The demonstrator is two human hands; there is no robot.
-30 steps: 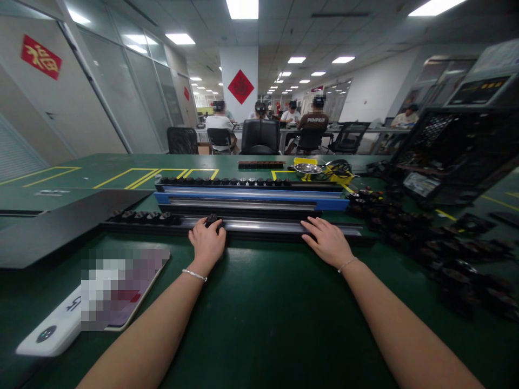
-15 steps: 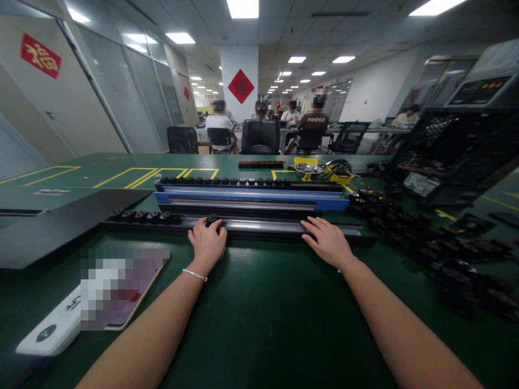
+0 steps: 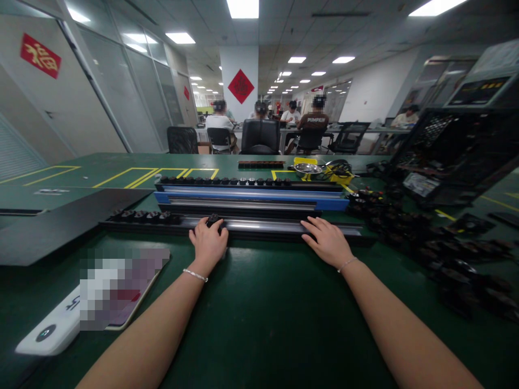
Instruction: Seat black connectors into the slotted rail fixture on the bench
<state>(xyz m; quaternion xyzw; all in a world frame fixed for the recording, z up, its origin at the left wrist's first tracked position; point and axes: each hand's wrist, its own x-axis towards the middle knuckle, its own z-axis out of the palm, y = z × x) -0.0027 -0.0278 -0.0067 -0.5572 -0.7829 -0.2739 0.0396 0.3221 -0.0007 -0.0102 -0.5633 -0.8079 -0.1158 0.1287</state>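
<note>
Left hand [image 3: 208,237] curled round black part [image 3: 213,219], right hand [image 3: 326,242] spread on rail [image 3: 263,225], mid-frame; upper right-of-centre, yellow container [image 3: 335,176] held dark cables [image 3: 343,166].

The tabletop [image 3: 259,324] is deep green, marked with yellow lines [image 3: 146,169]. The nearest rail [image 3: 263,226] is black with a silver-grey channel; a rail beyond [image 3: 332,205] is bright blue. Both bracelets [image 3: 195,276] look silver. Over there, the pillar [image 3: 239,56] is white, its diamond poster [image 3: 240,86] red, and a red door sign [image 3: 40,56] bears gold lettering.
</note>
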